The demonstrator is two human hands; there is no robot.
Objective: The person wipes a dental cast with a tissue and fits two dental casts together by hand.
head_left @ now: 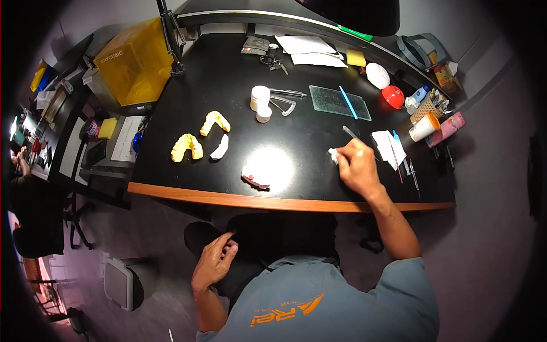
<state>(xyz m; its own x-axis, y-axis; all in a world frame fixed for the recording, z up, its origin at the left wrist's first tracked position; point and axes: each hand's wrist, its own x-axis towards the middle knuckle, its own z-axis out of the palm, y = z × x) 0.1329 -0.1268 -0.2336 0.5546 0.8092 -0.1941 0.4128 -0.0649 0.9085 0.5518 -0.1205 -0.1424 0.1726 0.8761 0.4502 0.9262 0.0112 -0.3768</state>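
My right hand [359,165] is closed above the black table near its front edge. A slim grey pen-like instrument [349,131] sticks out past its knuckles, and a small crumpled white wad [333,154] shows at the fingertips. My left hand [215,259] rests on my lap, holding nothing, with its fingers loosely bent and apart. On the table lie two yellow dental arch models [187,148], a white curved piece [219,147] beside them, and a pinkish dental arch piece [255,178] near the front edge.
White jars [260,98] and a glass slab [333,102] with a blue stick stand farther back. A folded white tissue [388,149] and thin tools lie to the right, near an orange-capped container [425,126]. A yellow-covered machine [134,62] stands at left.
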